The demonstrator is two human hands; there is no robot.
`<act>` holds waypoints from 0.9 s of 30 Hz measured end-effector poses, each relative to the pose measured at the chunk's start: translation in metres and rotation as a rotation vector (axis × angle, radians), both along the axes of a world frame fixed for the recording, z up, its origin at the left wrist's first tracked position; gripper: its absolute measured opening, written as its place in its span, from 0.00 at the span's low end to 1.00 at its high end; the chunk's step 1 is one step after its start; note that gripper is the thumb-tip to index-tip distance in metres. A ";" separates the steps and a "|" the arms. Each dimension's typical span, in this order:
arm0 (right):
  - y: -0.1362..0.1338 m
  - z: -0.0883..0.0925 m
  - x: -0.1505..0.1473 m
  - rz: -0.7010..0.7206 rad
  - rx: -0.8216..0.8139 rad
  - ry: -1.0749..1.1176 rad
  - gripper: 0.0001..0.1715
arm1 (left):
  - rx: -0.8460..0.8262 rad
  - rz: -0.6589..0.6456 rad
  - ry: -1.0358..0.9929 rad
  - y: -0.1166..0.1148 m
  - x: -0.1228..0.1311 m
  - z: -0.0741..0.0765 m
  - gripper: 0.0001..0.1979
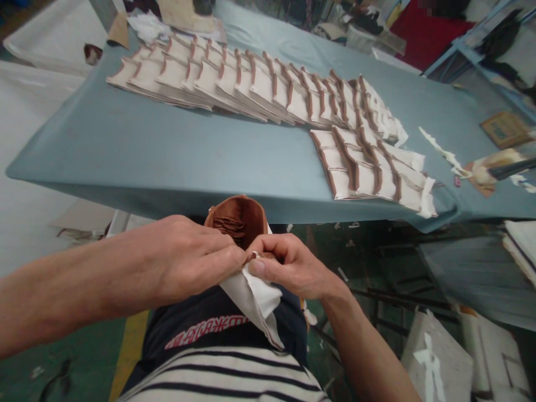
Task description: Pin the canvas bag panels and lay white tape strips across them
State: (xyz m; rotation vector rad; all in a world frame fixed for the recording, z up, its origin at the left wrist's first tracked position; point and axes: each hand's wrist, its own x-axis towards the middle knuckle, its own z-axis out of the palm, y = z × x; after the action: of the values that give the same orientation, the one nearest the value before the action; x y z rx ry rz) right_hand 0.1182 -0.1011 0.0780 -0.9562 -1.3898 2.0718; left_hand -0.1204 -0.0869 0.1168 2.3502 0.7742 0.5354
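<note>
In front of my body, both hands hold a brown piece with white backing [253, 301]; it looks like leather or a similar sheet. Its curved brown upper part [255, 220] shows a stack of thin brown folds inside. My left hand [188, 254] grips the piece from the left, its fingers mostly hidden behind the back of the hand. My right hand [288, 265] pinches the edge between thumb and bent forefinger, touching the left fingertips. A white flap hangs loose below, over a dark apron [201, 324].
A blue-covered table [176, 145] stands ahead. On it lies a long overlapping row of white pieces with brown edges [259, 78], and a smaller group [368, 167] nearer right. White strips [444, 153] and a cardboard piece [505, 128] lie far right. White-grey panels [439, 357] stand low right.
</note>
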 end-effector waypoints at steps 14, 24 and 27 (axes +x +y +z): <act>-0.005 -0.003 -0.004 -0.018 0.216 -0.196 0.23 | 0.144 0.150 0.011 -0.006 0.002 -0.023 0.12; -0.004 -0.007 -0.003 -0.045 0.328 -0.208 0.24 | -0.373 0.250 -0.057 -0.008 0.001 -0.026 0.10; -0.003 -0.007 -0.001 -0.042 0.369 -0.224 0.24 | -0.300 0.235 -0.033 -0.010 0.003 -0.022 0.09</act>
State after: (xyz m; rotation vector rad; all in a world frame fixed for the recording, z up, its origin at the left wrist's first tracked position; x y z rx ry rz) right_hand 0.1170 -0.1040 0.0712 -1.0654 -1.7717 1.6342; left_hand -0.1170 -0.0964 0.0945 1.9837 1.0458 0.5145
